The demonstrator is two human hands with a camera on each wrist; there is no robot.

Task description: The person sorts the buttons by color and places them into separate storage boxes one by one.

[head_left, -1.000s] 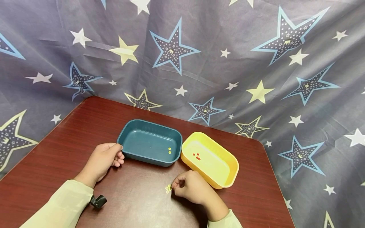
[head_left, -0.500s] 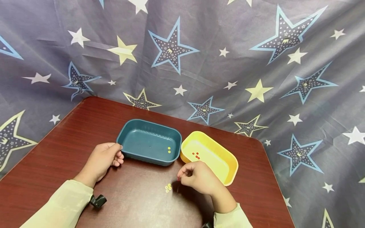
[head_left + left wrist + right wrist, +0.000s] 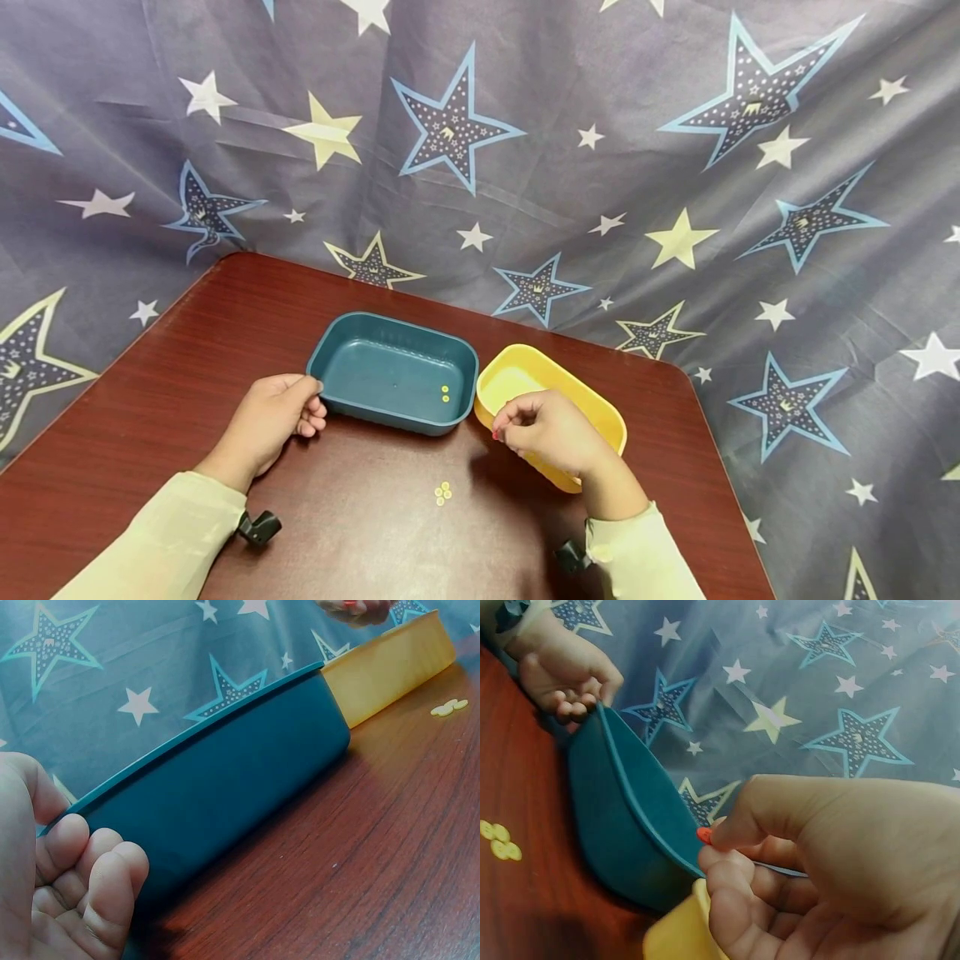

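Observation:
With thumb and curled fingers, my left hand (image 3: pixel 273 421) pinches the near-left corner of a dark teal plastic tray (image 3: pixel 382 379). Two small yellow buttons (image 3: pixel 446 393) lie inside that tray at its right end. My right hand (image 3: pixel 551 432) is over the near-left side of a yellow tray (image 3: pixel 600 408), pinching a small red button (image 3: pixel 704 835) between thumb and fingertip. The hand covers part of the yellow tray's floor, so the red buttons in there are hidden. Several yellow buttons (image 3: pixel 443 493) lie in a cluster on the table in front of the trays.
Both trays stand on a reddish-brown wooden table (image 3: pixel 360 517), their near ends touching or almost so. A grey curtain (image 3: pixel 555 167) printed with stars hangs behind the table and along its sides. Black camera mounts (image 3: pixel 258 528) are worn at both wrists.
My right hand has lifted from beside the yellow buttons on the table, carrying the red button up and right to the yellow tray. My left hand stays on the teal tray.

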